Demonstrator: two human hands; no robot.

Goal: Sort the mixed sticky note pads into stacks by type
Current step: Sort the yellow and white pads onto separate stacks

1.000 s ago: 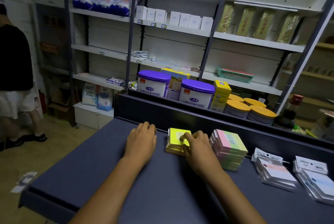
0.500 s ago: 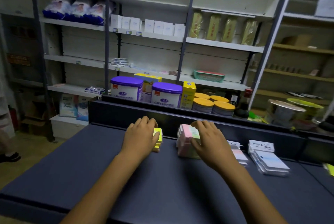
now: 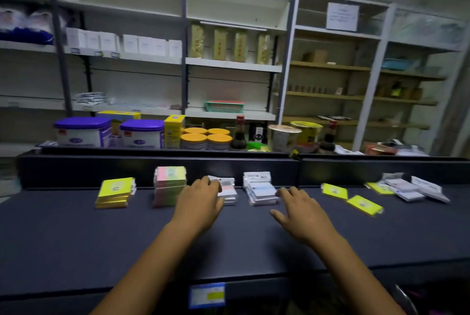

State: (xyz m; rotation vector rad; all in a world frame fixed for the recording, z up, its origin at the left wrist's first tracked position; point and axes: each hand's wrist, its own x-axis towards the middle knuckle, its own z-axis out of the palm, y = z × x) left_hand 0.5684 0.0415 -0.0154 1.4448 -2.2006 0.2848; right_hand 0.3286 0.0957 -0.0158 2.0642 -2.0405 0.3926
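Now our left hand (image 3: pixel 201 202) rests fingers-down on the pink-topped stack (image 3: pixel 227 190) along the desk's (image 3: pixel 76 233) back edge; our right hand (image 3: pixel 300 215), fingers spread, grips nothing beside the blue-topped stack (image 3: pixel 262 191).

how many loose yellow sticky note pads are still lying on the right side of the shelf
3: one yellow pad right of the right hand, another nearer, a third partly hidden by white packs. More may be underneath.

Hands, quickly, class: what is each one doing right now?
Left hand: open, resting on the white packet stack.
Right hand: open, empty, fingers spread.
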